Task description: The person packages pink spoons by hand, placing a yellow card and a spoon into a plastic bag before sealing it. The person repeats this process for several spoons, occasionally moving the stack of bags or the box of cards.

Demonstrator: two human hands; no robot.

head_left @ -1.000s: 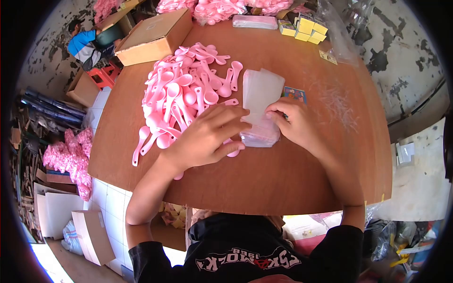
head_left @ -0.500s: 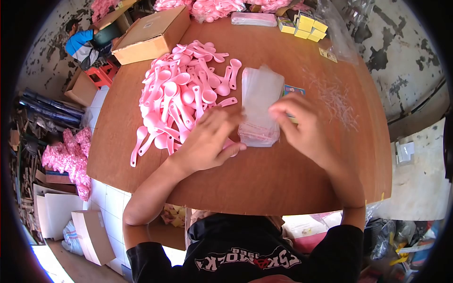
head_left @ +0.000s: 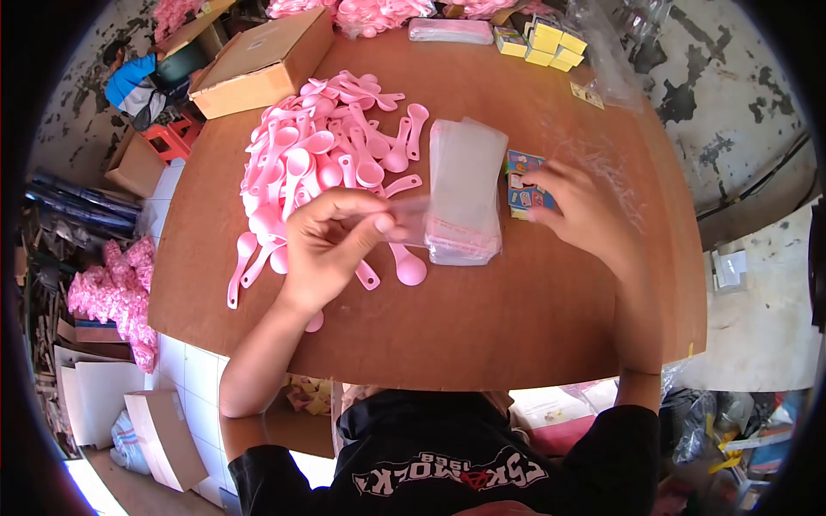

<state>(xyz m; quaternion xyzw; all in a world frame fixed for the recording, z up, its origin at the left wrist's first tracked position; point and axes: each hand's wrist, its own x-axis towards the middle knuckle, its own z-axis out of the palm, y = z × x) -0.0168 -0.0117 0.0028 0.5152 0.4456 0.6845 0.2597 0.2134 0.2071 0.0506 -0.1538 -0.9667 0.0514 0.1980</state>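
Observation:
My left hand (head_left: 340, 245) pinches a clear plastic bag (head_left: 411, 220) between thumb and fingers, beside the stack of clear bags (head_left: 465, 185). To the right, my right hand (head_left: 576, 202) has its fingers apart over the edge of a small pile of blue printed cards (head_left: 526, 182); it partly covers them. A heap of pink spoons (head_left: 297, 163) lies left of the bags. One loose pink spoon (head_left: 409, 267) rests just below the stack, near my left hand.
A cardboard box (head_left: 262, 62) stands at the back left of the wooden table (head_left: 482, 335). Yellow small boxes (head_left: 551, 39) and a flat plastic pack (head_left: 451, 32) sit at the back. Thin clear strips (head_left: 607, 168) lie on the right. A person (head_left: 133, 82) is at the far left.
My left hand has moved left and down from the stack and now holds a clear bag. My right hand has shifted right to the blue cards. The view has shifted slightly.

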